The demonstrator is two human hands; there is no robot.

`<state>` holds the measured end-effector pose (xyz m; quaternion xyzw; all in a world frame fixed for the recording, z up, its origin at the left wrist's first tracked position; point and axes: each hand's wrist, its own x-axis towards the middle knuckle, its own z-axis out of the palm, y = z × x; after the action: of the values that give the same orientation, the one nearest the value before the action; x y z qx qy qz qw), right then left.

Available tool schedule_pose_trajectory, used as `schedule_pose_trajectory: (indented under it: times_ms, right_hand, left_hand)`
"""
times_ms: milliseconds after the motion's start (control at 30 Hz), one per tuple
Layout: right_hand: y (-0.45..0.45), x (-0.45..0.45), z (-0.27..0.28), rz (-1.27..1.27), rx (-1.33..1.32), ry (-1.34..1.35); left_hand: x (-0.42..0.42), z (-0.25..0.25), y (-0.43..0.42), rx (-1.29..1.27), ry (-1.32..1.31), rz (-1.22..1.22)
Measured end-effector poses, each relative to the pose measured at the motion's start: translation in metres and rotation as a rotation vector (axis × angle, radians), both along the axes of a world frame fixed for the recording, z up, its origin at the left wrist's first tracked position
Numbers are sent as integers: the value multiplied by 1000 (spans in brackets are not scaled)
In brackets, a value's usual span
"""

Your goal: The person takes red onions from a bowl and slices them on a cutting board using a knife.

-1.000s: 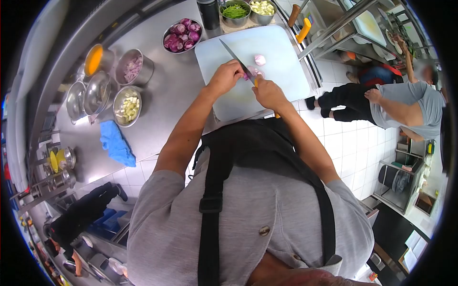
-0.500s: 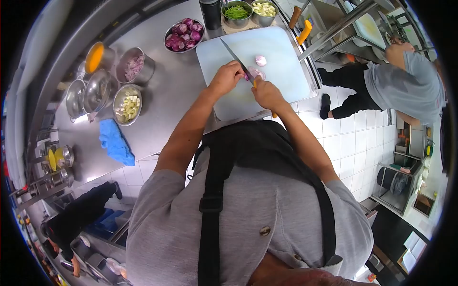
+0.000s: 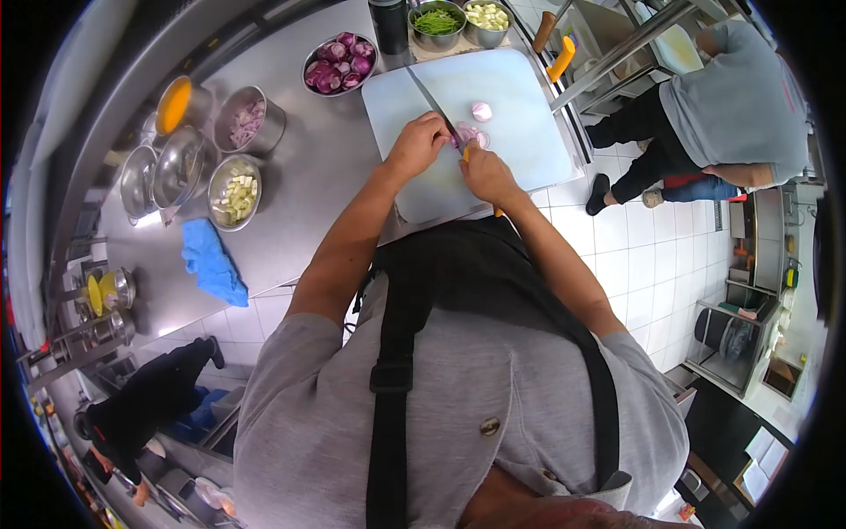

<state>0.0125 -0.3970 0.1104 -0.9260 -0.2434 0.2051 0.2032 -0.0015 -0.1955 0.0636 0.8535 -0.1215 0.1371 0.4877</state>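
Note:
My right hand (image 3: pixel 487 176) is wrapped round the yellow handle of a kitchen knife (image 3: pixel 429 93), its long blade slanting up and left across the white cutting board (image 3: pixel 520 84). Against the blade's left side, my left hand (image 3: pixel 421 141) has its fingertips bent together on a small piece of red onion (image 3: pixel 455 140), mostly hidden. Thin onion slices (image 3: pixel 476 136) lie just right of the blade. A peeled onion half (image 3: pixel 481 112) rests farther up the board, apart from both hands.
Left of the board stand a bowl of red onions (image 3: pixel 340 63), a pot of chopped onion (image 3: pixel 248 122), a bowl of pale chunks (image 3: pixel 236 196) and a blue cloth (image 3: pixel 211 263). Behind it are a black bottle (image 3: pixel 389 26) and a green-filled pot (image 3: pixel 437 21). A co-worker (image 3: pixel 731 97) stands right.
My right hand and the knife have drawn back slightly towards my body. My left hand stays nearly in place. The co-worker at right has shifted, and another person's legs now show behind.

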Motion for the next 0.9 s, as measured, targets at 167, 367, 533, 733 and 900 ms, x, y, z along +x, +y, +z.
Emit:
schedule_pose_trajectory:
  times_ms: [167,367,533,733,900]
  right_hand:
    - [-9,-1,34,33,-22,8]
    - [-13,-9,10,6,16,-1]
    - [-6,2,-2,57,41,-55]
    - [-17,-4,40,11,-25,57]
    - [-21,-3,29,17,3,60]
  left_hand:
    - [1,-1,1,-12,6,2]
    - [1,-7,3,34,-7,5]
    - [1,-2,2,-1,28,2]
    - [2,-1,3,-3,38,-6]
    - [4,-2,5,24,26,-21]
